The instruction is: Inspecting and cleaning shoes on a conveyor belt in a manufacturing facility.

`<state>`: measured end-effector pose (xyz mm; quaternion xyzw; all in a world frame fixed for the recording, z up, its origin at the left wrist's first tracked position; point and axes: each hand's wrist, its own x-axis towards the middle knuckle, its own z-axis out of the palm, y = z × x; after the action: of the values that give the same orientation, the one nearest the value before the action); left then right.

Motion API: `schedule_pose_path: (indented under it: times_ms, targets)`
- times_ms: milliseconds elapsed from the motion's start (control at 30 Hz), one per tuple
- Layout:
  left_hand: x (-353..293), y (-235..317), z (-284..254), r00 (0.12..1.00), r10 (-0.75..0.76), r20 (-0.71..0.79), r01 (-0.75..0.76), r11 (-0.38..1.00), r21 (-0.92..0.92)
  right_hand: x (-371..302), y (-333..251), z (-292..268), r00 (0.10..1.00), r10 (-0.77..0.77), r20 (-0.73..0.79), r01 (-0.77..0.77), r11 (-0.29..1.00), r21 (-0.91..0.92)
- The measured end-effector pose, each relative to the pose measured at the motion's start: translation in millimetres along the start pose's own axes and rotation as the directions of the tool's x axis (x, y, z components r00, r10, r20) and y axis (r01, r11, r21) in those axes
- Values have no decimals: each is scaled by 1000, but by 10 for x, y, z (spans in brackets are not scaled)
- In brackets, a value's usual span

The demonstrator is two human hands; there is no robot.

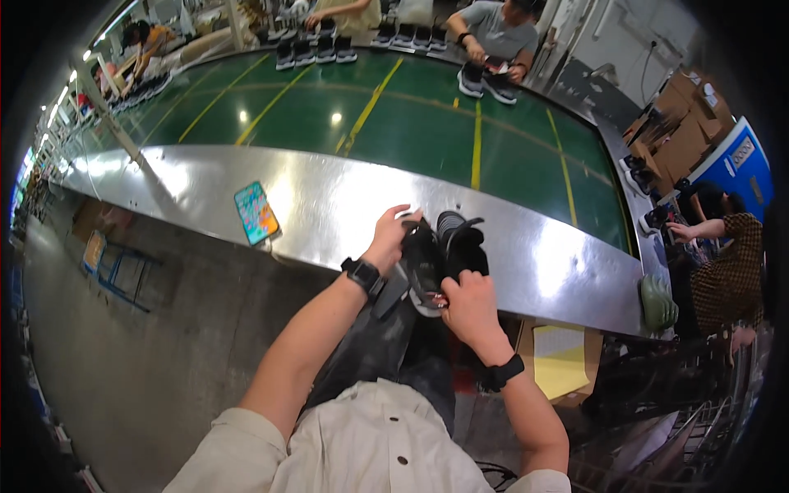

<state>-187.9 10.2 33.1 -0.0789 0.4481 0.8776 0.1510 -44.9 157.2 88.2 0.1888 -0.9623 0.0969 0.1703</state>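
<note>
A black shoe (422,264) with a pale sole is tilted at the near edge of the steel counter, right in front of me. My left hand (389,237) is closed around its far end. At the near end, my right hand (472,302) has its fingers pinched against the shoe's opening, where something small and reddish shows; I cannot make out what it is. A second black shoe (462,245) stands just to the right on the metal, touching or nearly touching the first. My right hand covers part of its near side.
The steel counter (329,189) borders a green conveyor belt (403,123) with yellow lines. A phone (257,214) lies on the left of the metal. Shoes (316,51) and co-workers stand across the belt. Green shoe-shaped pieces (655,304) sit at right; a box with yellow paper (561,361) is below.
</note>
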Motion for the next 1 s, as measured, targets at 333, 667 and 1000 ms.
schedule_pose_path:
  times_ms: [333,667,1000]
  targets:
    - [-502,512,149,992,91,90,-109,967,229,-179,-21,-169,924,364,-119,-215,752,623]
    - [-1238,1050,454,909,125,399,-195,971,140,22,-317,-791,894,421,-154,-168,632,757]
    - [-1357,984,478,852,-35,522,3,998,61,35,-234,-835,907,137,-397,66,887,457]
